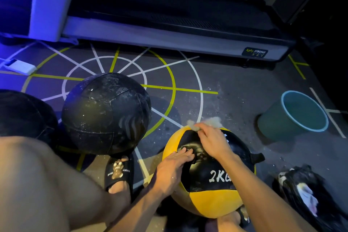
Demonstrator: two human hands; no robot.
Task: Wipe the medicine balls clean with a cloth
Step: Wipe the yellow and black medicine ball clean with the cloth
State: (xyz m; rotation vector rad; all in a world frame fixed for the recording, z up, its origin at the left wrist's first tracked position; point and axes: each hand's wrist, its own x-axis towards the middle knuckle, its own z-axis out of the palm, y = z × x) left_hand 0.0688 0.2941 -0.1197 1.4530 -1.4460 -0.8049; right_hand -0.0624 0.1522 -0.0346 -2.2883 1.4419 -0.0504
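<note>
— Right hand (211,142) sits on top of the yellow-and-black ball (209,175), fingers curled round a pale cloth (199,124) and pressing it to the ball's far upper edge. What's the other one doing?

— Left hand (173,165) lies flat against the ball's near left side, fingers fairly straight, nothing held; it looks like a brace so the ball can't roll.

— So which step is this?

— Wiping that ball, I'd say, with only the top reached. Next the left hand probably has to turn the ball so the lower yellow panels come up under the cloth.

— And the others?

— Just left of that ball stands a big black ball (106,113), its skin speckled with pale flecks, so likely not yet done. Beyond it, further left, a second dark ball (22,115) is mostly in shadow.

— Any writing?

— "2KG" in white on the ball being wiped. Far behind it, a treadmill (169,30) carries a badge reading "BODY STRONG". A slide sandal (118,171) left of the ball shows "EVERY" and part of another word, too small to read. Right of the ball stands a teal bucket (295,115).
</note>
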